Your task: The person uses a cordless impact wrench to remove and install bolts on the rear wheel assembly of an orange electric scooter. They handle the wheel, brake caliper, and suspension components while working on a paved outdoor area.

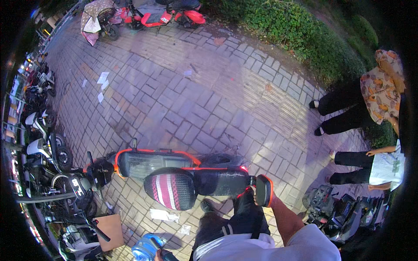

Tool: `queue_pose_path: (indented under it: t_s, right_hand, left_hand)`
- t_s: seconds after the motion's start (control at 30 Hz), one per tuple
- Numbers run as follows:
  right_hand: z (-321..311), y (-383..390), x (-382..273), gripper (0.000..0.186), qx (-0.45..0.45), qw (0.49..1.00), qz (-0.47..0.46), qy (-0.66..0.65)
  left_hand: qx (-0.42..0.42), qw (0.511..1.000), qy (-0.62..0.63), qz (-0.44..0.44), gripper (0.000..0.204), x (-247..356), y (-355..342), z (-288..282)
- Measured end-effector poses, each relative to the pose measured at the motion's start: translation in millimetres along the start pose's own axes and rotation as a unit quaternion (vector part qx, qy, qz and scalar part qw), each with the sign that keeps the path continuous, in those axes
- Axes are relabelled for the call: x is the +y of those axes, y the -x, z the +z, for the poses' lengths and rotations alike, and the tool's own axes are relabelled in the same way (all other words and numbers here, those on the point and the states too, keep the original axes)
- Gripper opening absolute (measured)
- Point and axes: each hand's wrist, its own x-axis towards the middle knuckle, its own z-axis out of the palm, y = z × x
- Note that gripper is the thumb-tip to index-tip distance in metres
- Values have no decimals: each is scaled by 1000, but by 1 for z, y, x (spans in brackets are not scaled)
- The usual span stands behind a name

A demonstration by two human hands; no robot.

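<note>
Scooter (pixel 159 162), one, orange-edged, standing crosswise just in front of the wearer on paving (pixel 174 93); handlebar (pixel 93 172) to the left, tail to the right. Fitted with a grey footboard (pixel 143 164), a knit-covered saddle (pixel 172 189) striped pink and white, a black rear seat (pixel 220 182) and a lit red lamp (pixel 244 168). Backrest (pixel 264 190), black with orange rim, at the tail; grasped by the right hand (pixel 256 199), fingers curled at its edge. Jug (pixel 147 249), blue, clear-sided, low at the wearer's left; the left hand (pixel 159 255) meets it at the lower edge of view, where the crop leaves its closure impossible to tell. Step in hand, by judgement: steadying or shifting the scooter by its tail, jug kept alongside. Next move, by judgement, calls for a firm right-hand hold, the scooter balanced, and the jug clear of the saddle. Surroundings: white papers (pixel 164 215) and a cardboard sheet (pixel 111 231) on the ground near the scooter; parked bikes (pixel 40 148) at left; a red scooter (pixel 161 18) far off; a hedge (pixel 300 32); two bystanders (pixel 383 98) at right, well apart from the wearer.
</note>
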Motion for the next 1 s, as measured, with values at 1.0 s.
queue_pose_path:
  t_s: [1.0]
  right_hand:
    - [-24, 84, -165, 32, 69, 758, -328, 559]
  left_hand:
    - [23, 994, -104, -37, 28, -72, 44, 98]
